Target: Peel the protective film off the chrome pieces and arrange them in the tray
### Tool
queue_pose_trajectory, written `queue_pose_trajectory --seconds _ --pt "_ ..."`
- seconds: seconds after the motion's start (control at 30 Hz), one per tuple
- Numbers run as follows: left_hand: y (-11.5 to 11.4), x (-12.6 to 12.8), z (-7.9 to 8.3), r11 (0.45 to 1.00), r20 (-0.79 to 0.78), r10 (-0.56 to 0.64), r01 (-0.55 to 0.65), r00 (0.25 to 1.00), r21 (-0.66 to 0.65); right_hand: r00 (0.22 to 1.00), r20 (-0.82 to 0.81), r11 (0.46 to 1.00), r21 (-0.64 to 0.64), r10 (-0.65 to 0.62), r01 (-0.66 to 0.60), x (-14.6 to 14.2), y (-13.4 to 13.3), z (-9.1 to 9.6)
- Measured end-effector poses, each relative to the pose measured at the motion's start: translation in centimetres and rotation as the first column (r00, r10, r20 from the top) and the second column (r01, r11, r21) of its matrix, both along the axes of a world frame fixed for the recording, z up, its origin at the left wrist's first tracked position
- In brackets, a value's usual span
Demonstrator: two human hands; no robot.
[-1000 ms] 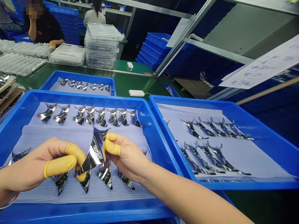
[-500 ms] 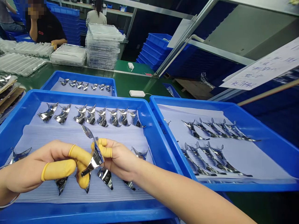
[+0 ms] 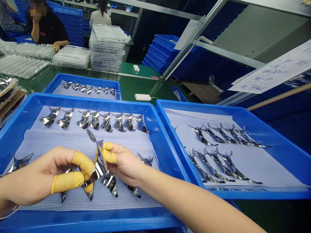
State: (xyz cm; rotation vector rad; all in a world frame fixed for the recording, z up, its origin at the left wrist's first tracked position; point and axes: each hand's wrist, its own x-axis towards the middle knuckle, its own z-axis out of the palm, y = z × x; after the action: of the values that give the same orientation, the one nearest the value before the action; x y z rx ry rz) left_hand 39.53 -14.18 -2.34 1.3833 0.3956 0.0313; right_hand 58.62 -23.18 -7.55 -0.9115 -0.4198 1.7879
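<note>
Both my left hand [image 3: 55, 174] and my right hand [image 3: 123, 160] pinch a curved chrome-plated part [image 3: 99, 167] above the blue tray [image 3: 94, 98], and its thin tip points up and to the left. Yellow rubber finger cots cover my fingertips. Below my hands, similar shiny parts lie on white foam sheeting [image 3: 73, 139] in the tray. One row stands beyond my hands, and a second lies partly hidden beneath them.
A second blue tray [image 3: 194, 108] of chrome parts sits to the right, and a third [image 3: 82, 77] lies beyond. Farther back are stacked transparent trays [image 3: 107, 48], blue crates [image 3: 162, 53], and a co-worker [image 3: 47, 29]. A paper note [image 3: 272, 76] hangs at right.
The chrome part has turned from showing its broad printed face to a more edge-on, tilted position. My hands have come closer together around it.
</note>
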Motion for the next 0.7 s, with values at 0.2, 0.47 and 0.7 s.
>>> queue_pose_trajectory --seconds 0.2,0.47,0.7 --pt "-0.1 0.1 0.3 0.998 0.011 0.004 -0.003 1.0 -0.059 1.0 -0.011 1.0 -0.02 0.003 -0.004 -0.1 0.1 0.1" --pt "1.0 0.1 -1.9 0.983 -0.116 0.183 -0.178 0.976 0.055 0.998 0.056 0.998 0.061 -0.038 0.035 0.8 0.0 1.2" --pt "1.0 0.7 -1.8 0.975 -0.135 0.212 -0.219 0.968 -0.041 0.978 0.209 0.985 0.174 -0.026 -0.011 1.0 -0.6 2.1"
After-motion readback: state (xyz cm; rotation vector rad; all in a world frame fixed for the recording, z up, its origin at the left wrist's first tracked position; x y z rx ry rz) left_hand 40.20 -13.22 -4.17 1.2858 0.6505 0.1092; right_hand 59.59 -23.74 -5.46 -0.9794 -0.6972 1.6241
